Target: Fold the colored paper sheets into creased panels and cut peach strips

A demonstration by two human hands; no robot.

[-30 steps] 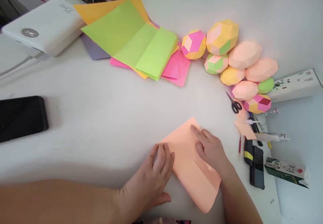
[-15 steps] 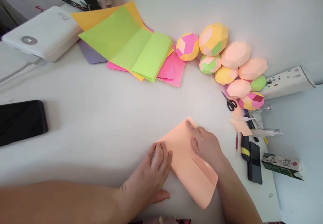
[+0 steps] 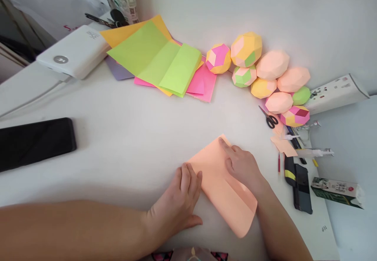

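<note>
A peach sheet of paper [image 3: 219,186] lies on the white table, folded over, with its lower right end curving up loosely. The fingertips of my left hand [image 3: 184,194] rest on the sheet's left corner, thumb held apart on the table side. My right hand [image 3: 243,167] presses the top corner with an outstretched index finger. Its other fingers are partly curled, and its wrist lies over the sheet's right edge. Neither hand grips the paper; both hold it down from above.
Coloured paper sheets [image 3: 165,64] lie at the back, beside several faceted paper balls [image 3: 272,64]. Small scissors [image 3: 269,119], a dark phone [image 3: 302,190] and a milk carton [image 3: 337,192] are at the right. A black phone [image 3: 38,143] and a white power bank [image 3: 73,51] lie left.
The camera view has shifted, so the items at the left appear farther right. Both hands keep nearly the same places on the peach paper, which remains folded over.
</note>
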